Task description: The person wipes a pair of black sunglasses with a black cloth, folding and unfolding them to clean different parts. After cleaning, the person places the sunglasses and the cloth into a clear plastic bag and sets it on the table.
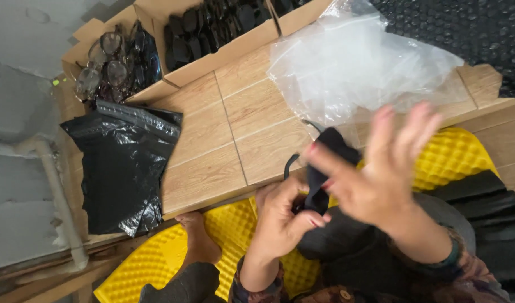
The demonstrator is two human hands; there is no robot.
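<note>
We look down at a small black fabric pouch with a thin black cord (325, 168), held low in the middle of the view, just over the near edge of the wood-patterned tiled surface (224, 146). Our left hand (283, 216) pinches the pouch's lower end, fingers closed on the cloth. Our right hand (381, 174) is at the pouch's upper end, blurred with motion, its fingers spread; we cannot tell whether it grips the pouch or only brushes it.

Below the hands lies a bright yellow bumpy mat (235, 235), and a bare foot (198, 238) rests on it at the tile's near edge. Just behind the right hand a crumpled clear plastic bag (353, 62) lies on the tiles, reaching almost to the pouch. To the left, well apart, a stack of black plastic mailing bags (123, 168) overhangs the tile's left edge. Between that stack and the clear bag the tiles give open room. Along the far edge stand two open cardboard boxes: the left one (156, 90) holds loose eyeglasses, the right one (235, 50) dark glasses packed in rows.
</note>
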